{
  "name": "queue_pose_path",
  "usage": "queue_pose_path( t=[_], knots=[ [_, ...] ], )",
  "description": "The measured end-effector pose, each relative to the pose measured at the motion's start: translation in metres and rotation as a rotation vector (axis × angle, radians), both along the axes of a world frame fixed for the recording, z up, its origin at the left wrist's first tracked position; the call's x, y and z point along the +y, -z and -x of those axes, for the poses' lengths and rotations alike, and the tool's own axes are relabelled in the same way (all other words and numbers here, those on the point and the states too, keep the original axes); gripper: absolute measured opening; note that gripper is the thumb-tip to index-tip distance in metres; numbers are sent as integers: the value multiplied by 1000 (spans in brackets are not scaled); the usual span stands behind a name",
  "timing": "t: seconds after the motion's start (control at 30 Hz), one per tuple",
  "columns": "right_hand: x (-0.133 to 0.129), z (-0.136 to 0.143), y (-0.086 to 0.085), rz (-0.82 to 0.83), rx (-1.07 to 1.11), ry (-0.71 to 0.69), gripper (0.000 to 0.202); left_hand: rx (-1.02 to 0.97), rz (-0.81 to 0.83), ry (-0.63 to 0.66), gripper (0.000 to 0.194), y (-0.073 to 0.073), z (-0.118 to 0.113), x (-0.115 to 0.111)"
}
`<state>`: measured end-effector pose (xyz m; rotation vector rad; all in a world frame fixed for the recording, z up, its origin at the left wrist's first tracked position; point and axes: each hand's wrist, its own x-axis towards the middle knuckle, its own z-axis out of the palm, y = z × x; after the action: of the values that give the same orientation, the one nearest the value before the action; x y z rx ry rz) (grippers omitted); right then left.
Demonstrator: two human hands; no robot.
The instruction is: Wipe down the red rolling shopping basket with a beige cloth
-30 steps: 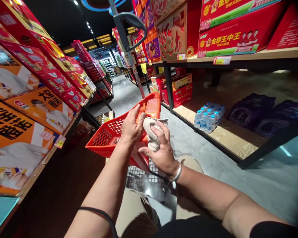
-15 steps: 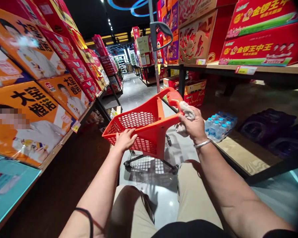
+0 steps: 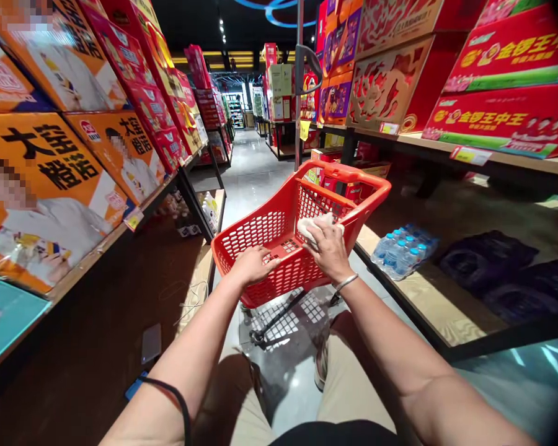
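Observation:
A red plastic shopping cart (image 3: pixel 279 280) with holed basket walls stands in front of my knees, its handle (image 3: pixel 376 195) toward the right. My left hand (image 3: pixel 253 266) grips the near top rim, fingers bent over the edge. Bunched under the fingers of my right hand (image 3: pixel 330 251) is a whitish cloth (image 3: pixel 311 227), above the near rim toward the handle end. Whether the cloth touches the plastic there I cannot tell. Inside, the basket's floor (image 3: pixel 279 248) shows red plastic. My right palm is hidden.
Orange drink cartons (image 3: pixel 41 198) line the left shelf. Red cartons (image 3: pixel 502 121) stand on the right shelf, above a pack of water bottles (image 3: pixel 402 251). A grey pole (image 3: pixel 299 136) rises behind the cart. A phone-like slab (image 3: pixel 151 344) lies low on the left.
My right hand has moved left with the cloth, from the handle to the near rim. The cart has turned, showing more of its inside. My left hand stays on the rim.

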<state>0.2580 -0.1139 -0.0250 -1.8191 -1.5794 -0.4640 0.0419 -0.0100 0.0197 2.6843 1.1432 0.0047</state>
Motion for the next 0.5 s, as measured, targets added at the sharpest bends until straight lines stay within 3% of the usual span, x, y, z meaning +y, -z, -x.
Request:
queue_pose_path(
  t=[0.1, 0.2, 0.5],
  knots=[
    [4, -3, -2, 174, 9, -95, 26, 255, 172, -65, 79, -7, 16, -9],
    [4, -12, -1, 210, 41, -127, 25, 326, 225, -19, 91, -8, 19, -31],
    [-13, -62, 11, 96, 68, -134, 24, 366, 180, 182, 91, -7, -21, -120]
  ],
)
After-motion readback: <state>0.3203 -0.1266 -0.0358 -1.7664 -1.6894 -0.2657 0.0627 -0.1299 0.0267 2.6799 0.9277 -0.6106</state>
